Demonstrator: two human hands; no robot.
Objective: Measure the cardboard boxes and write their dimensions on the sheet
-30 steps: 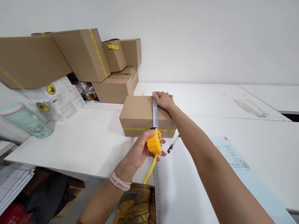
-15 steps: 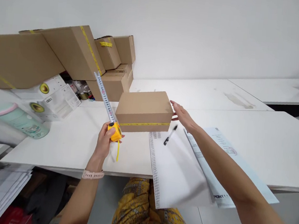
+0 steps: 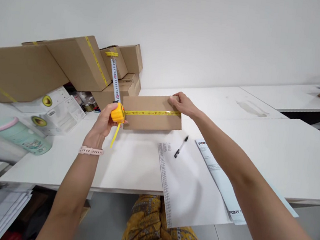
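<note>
A yellow tape measure [image 3: 118,113] is in my left hand [image 3: 104,118], its blade [image 3: 115,79] drawn out and pointing up and away. The left fingertips reach the lower left edge of a cardboard box [image 3: 151,121], beside the tape's case; whether they press on it I cannot tell. My right hand [image 3: 183,104] grips the box at its upper right, thumb on the near upper edge and the other fingers behind. The box is tilted, with its yellow-taped side turned up toward me and its lower edge lifted off the white table [image 3: 132,163].
A spiral notebook [image 3: 192,193] lies in front, with a black-and-clear pen [image 3: 181,146] at its top. Blue-white papers [image 3: 219,180] are beside it under my right forearm. Stacked cardboard boxes [image 3: 76,62], an avocado-printed carton [image 3: 59,110] and a mint tumbler [image 3: 21,135] stand left.
My right hand has gone from beside the box to gripping its upper right. The box has tipped, its taped side now facing up. My left hand has moved up and left with the tape measure.
</note>
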